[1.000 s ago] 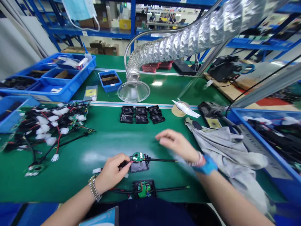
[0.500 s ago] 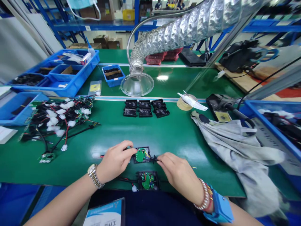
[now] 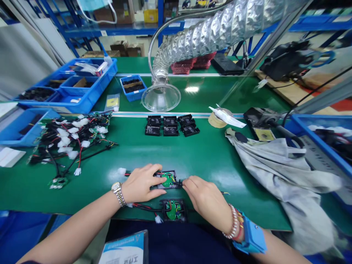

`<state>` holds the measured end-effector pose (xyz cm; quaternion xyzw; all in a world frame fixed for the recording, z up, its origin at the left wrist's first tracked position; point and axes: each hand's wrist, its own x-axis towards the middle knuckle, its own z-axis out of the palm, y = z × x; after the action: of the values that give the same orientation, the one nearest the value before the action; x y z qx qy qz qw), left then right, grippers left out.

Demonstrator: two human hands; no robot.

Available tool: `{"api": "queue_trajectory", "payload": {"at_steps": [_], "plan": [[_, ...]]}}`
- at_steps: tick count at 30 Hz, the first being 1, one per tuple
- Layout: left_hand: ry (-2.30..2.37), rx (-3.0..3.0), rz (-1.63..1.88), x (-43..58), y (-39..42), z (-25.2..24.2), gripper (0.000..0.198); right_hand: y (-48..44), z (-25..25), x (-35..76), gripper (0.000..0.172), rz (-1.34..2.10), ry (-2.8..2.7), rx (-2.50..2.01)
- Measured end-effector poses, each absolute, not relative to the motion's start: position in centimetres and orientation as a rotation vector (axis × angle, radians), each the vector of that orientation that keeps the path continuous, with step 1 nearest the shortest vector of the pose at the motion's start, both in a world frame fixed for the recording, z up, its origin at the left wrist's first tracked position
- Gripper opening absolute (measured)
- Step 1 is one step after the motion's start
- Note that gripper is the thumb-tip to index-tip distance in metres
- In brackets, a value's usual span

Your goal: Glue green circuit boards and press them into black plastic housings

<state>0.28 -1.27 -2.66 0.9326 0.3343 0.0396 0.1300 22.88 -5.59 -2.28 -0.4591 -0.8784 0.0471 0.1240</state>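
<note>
A small black plastic case (image 3: 173,186) lies on the green table in front of me, with a green circuit board (image 3: 167,180) and thin wires inside. My left hand (image 3: 143,183) grips this case from the left, its thumb at the near side and a fingertip over the board. At the case's right end, my right hand (image 3: 206,198) pinches a black cable (image 3: 179,183); its bare wire ends (image 3: 225,193) stick out beyond the hand. Nearer to me sits a second black case (image 3: 183,212) holding another green board (image 3: 172,210), with leads running left to white connectors.
Several empty black cases (image 3: 170,130) stand in rows farther back. A heap of wired boards (image 3: 68,141) lies left, beside blue bins (image 3: 90,99). The clear fume hood (image 3: 161,98) hangs behind the cases. A tape roll (image 3: 217,120) and grey cloth (image 3: 264,165) lie right.
My left hand has shifted right and spread over the case, its thumb now at the near side. My right hand keeps its pinch at the cable with little movement.
</note>
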Motion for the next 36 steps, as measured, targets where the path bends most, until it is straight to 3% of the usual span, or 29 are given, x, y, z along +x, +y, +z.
{"api": "queue_trajectory", "payload": {"at_steps": [20, 23, 27, 31, 36], "plan": [[0.794, 2.857, -0.05, -0.2, -0.1, -3.1, 0.034, -3.8, -1.7, 23.5, 0.018, 0.399, -2.611, -1.285], [0.792, 2.844, -0.041, -0.2, -0.1, -3.1, 0.033, -3.6, -1.7, 23.6, 0.01, 0.574, -2.563, -1.31], [0.793, 2.823, -0.024, -0.2, -0.2, -3.0, 0.033, -2.9, -1.7, 23.6, 0.018, 0.823, -2.505, -1.415], [0.789, 2.826, -0.016, -0.2, -0.1, -3.0, 0.033, -1.7, -1.5, 23.5, 0.038, 1.262, -2.391, -1.472], [0.773, 2.848, -0.018, -0.3, -0.1, -3.2, 0.033, -1.4, -1.7, 23.6, 0.029, 1.845, -1.865, -1.533]]}}
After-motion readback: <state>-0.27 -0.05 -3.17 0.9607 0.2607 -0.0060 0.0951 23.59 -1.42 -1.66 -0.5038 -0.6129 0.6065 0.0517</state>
